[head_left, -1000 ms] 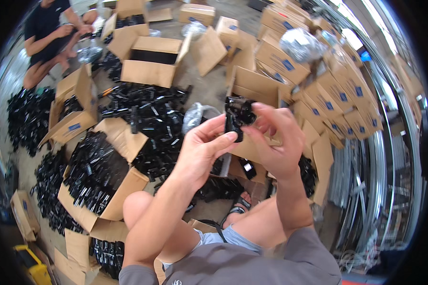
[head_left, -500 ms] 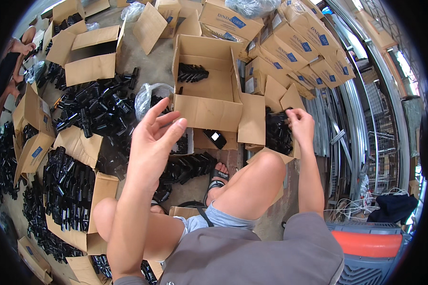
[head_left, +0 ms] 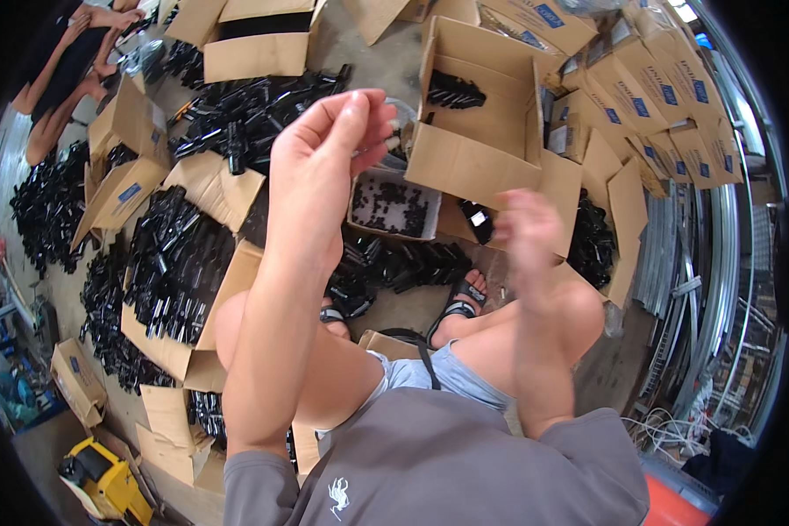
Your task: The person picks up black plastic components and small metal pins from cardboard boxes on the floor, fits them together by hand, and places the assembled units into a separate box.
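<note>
My left hand (head_left: 331,136) is raised in front of me, its fingers curled in and thumb pressed to them; anything inside is hidden. Smeared by motion, my right hand (head_left: 530,226) hangs above my right knee, near a black object with a white label (head_left: 477,219). Between and beyond the hands lies a white-walled box (head_left: 394,233) of small black pieces (head_left: 386,203). Behind it stands an open carton (head_left: 473,167) with a row of black parts (head_left: 454,90) inside. To the right, another open carton (head_left: 625,230) holds black parts (head_left: 591,238).
Black tubular parts (head_left: 259,110) cover the floor at the left, with more in an opened carton (head_left: 215,368). Closed cartons (head_left: 666,96) are stacked at the far right, beside metal bars (head_left: 684,272). Another person's legs (head_left: 61,83) show at the far left; a yellow machine (head_left: 118,480) stands near left.
My right hand has left the right-hand carton of black parts and come toward the middle. The left hand's spread fingers have curled closed. The whole view has swung left.
</note>
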A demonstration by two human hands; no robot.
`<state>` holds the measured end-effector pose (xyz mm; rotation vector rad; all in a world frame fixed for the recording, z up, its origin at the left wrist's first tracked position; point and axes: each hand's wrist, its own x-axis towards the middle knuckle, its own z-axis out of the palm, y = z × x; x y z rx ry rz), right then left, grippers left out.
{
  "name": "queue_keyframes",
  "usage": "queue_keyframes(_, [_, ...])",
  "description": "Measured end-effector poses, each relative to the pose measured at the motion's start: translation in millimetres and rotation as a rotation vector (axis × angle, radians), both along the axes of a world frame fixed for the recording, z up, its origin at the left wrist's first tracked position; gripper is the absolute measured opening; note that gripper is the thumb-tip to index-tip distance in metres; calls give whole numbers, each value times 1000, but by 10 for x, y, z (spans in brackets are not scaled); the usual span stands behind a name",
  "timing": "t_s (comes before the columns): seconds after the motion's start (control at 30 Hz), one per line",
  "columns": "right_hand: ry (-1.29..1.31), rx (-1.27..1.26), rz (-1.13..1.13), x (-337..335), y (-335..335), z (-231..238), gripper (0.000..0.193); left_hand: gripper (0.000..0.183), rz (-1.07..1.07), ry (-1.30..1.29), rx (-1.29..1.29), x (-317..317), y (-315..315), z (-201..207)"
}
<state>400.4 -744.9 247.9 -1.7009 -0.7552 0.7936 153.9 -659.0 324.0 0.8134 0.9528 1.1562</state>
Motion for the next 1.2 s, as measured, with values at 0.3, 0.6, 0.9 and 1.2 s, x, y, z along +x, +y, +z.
queue_keyframes(0.3, [-799, -395, 789, -1220, -211, -2342, 29, 29, 134, -45, 22, -406, 35, 50])
queue_keyframes(0.6, [-808, -736, 992, -1424, 226, -2272, 47, 26, 113, -10, 46, -515, 13, 55])
queue_keyframes(0.9, [-845, -552, 969, -1335, 98, -2477, 37, 26, 15, 82, 123, -510, 26, 49])
queue_keyframes(1.2, [-858, -483, 762, -1274, -56, -2622, 34, 27, 30, 114, 160, -490, 58, 23])
